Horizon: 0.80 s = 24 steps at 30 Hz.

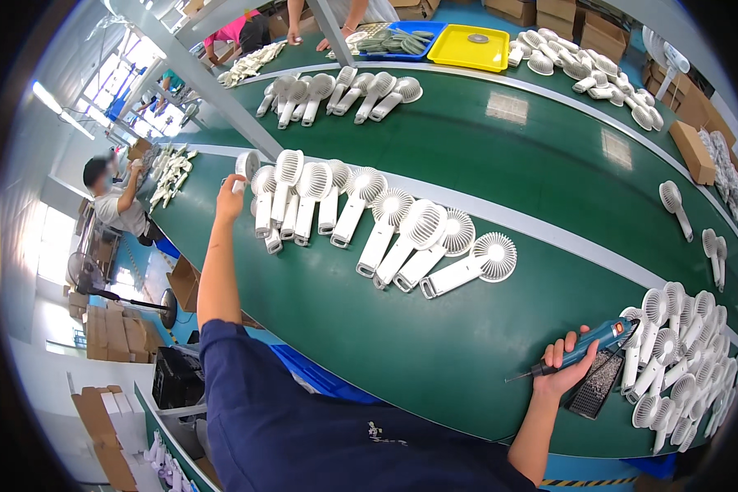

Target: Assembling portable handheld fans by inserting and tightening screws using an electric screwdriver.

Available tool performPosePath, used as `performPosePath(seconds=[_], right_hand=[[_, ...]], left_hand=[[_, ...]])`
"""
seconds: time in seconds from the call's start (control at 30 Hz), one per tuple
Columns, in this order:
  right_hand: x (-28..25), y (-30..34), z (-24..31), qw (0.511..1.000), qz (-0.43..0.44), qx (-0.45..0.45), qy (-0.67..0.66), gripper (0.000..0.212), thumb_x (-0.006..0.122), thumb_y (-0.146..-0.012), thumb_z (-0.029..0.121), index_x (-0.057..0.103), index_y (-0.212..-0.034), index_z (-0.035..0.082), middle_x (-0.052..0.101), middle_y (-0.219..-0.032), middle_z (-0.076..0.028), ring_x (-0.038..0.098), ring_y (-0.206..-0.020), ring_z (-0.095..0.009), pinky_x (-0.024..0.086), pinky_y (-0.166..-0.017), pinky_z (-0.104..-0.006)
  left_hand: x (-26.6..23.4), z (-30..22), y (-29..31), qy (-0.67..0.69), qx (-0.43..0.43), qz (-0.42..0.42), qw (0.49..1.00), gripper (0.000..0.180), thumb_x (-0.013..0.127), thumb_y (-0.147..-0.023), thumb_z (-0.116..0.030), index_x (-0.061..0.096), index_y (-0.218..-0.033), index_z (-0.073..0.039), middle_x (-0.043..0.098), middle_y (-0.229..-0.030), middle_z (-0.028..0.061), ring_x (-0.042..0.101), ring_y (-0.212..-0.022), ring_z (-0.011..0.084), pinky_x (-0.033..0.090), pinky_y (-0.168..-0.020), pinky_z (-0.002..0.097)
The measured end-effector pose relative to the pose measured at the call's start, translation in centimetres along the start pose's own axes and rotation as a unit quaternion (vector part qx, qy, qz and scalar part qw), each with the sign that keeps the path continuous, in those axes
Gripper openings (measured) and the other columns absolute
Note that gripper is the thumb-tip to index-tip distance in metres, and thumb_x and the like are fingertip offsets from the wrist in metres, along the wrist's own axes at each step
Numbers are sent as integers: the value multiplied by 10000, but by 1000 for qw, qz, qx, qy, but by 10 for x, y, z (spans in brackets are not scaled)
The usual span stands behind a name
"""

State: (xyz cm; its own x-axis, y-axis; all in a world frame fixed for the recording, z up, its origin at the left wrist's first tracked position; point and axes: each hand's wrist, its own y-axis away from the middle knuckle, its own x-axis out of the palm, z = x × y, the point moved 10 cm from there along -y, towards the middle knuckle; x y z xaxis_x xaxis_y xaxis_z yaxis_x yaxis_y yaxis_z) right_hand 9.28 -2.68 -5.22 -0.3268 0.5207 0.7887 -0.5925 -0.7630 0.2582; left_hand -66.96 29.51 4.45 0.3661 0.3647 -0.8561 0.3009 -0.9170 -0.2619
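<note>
Out at the far left of the green workbench point(344, 328), my left hand point(230, 203) is closed around a white handheld fan point(247, 166). Beside it, a loose row of similar white fans point(423, 225) lies across the bench, round grilles pointing away from me. My right hand point(567, 369) grips a blue electric screwdriver point(605, 334) at the lower right, its thin bit pointing left. Just under the tool sits a black tray point(584, 409) of small screws, partly covered by the hand. A dense cluster of white fans point(666, 348) lies to its right.
A grey metal post point(209, 90) rises left of centre. Beyond a pale rail point(484, 201), the green belt point(467, 148) carries more fans point(377, 86). Yellow point(443, 59) and blue point(385, 56) trays stand at the back. A seated co-worker point(115, 197) handles white parts at far left.
</note>
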Motion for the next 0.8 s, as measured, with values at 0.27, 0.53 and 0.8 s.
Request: performPosePath(seconds=[0.27,0.53,0.8], right_hand=[[7,-4,1,1000,12,-11,-22,353,379,-1020,373,472,-1146,57,425,-706,-24,344,-400,-76,323,-336,-215],[-4,-5,2,999,7,-8,-32,385,340,-1023,406,458,-1182,76,436,-710,-34,360,-373,-91,339,-321,-234],[-9,-4,-1,998,2,-4,-57,423,320,-1031,403,455,-1217,48,431,-720,-56,381,-384,-106,363,-328,-243]], left_hand=[[37,20,-1,153,-16,68,986,442,480,-763,60,529,-1190,-42,626,-1066,123,605,-997,222,458,-876,331],[43,-282,-4,94,242,-71,963,557,773,-767,-386,599,-1147,-16,593,-1126,155,563,-1052,293,444,-905,395],[265,-329,-91,-166,83,157,970,1133,678,-684,-675,189,-1491,-49,268,-1467,327,290,-1363,446,294,-1087,521]])
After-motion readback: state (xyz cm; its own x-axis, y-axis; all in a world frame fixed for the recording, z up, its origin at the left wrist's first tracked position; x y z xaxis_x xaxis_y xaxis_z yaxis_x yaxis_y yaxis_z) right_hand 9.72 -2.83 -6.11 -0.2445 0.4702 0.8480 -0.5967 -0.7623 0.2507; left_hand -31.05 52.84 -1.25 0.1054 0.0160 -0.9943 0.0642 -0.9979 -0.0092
